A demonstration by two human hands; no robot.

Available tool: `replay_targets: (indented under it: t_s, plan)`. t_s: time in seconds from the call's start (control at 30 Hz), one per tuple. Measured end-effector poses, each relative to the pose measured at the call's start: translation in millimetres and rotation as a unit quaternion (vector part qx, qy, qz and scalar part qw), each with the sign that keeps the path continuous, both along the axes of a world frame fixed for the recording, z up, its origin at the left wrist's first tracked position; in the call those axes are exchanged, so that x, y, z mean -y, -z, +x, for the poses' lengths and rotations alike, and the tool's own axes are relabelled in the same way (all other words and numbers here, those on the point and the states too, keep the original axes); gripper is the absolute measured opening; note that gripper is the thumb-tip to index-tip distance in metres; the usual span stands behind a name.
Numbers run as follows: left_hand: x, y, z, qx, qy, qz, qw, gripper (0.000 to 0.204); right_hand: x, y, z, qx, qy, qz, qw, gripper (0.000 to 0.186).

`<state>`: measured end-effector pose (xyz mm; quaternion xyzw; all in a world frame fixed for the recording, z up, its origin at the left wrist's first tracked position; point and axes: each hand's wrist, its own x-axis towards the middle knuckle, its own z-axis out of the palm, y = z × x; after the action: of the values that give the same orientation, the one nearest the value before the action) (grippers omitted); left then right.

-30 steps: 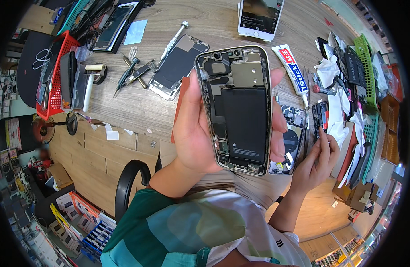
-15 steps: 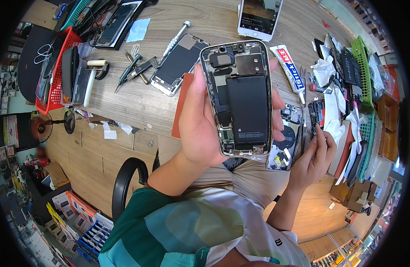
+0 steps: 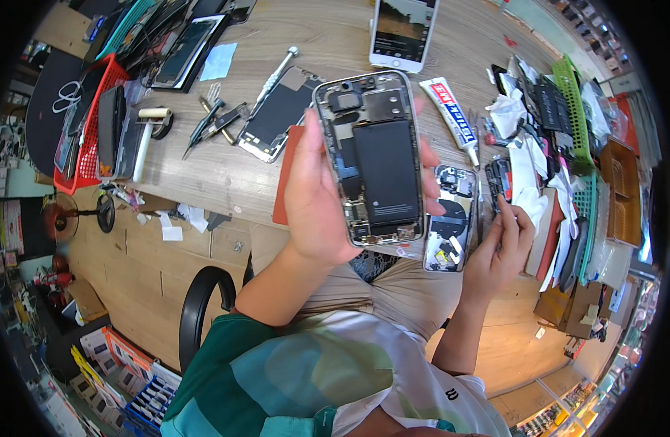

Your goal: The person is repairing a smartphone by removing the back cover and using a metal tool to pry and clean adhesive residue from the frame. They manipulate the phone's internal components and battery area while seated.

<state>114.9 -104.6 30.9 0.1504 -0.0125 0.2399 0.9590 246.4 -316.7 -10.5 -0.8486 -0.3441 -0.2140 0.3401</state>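
An opened phone body (image 3: 384, 171), with a black battery and bare inner parts showing, is held in my left hand (image 3: 316, 197). The thumb lies along its left edge and the fingertips wrap its right edge. At the right, my right hand (image 3: 498, 251) has its fingers drawn together, the index fingertip at a small black part (image 3: 499, 178) on the table. Whatever those fingers may pinch is hidden. Between the two hands lies a second phone shell (image 3: 451, 211) with small loose pieces in its lower end.
A white glue tube (image 3: 451, 116) lies beyond the second shell. To the left are a detached phone screen (image 3: 280, 109), a screwdriver (image 3: 276, 76) and a red basket (image 3: 87, 164). A lit phone (image 3: 400, 36) stands at the back. Papers and green baskets (image 3: 571, 109) crowd the right.
The whole view has shifted slightly, so everything appears a little further left. My left hand keeps its grip on the opened phone, and my right hand stays by the black part.
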Motion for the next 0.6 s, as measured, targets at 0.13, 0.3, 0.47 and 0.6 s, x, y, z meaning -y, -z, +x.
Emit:
replay_targets:
  t_s: [0.13,0.3,0.47,0.6]
  plan:
    - [0.1,-3.4,-2.4,-0.038,-0.023,0.021,0.999,0.098,-1.9,-3.3,-2.7,-0.034,-0.006,0.020,0.999,0.027]
    - [-0.3,-20.6,-13.4,-0.134,-0.041,0.092,0.986,0.099,1.8,-0.4,0.6,-0.016,-0.002,0.034,0.999,0.027]
    - [-22.7,-43.6,-45.9,-0.236,-0.106,0.222,0.940,0.093,2.6,0.3,-0.8,-0.035,0.012,0.054,0.998,0.027]
    - [-48.7,-52.6,-77.1,-0.277,-0.130,0.271,0.913,0.090,1.9,5.2,1.6,-0.028,0.009,0.076,0.997,0.028]
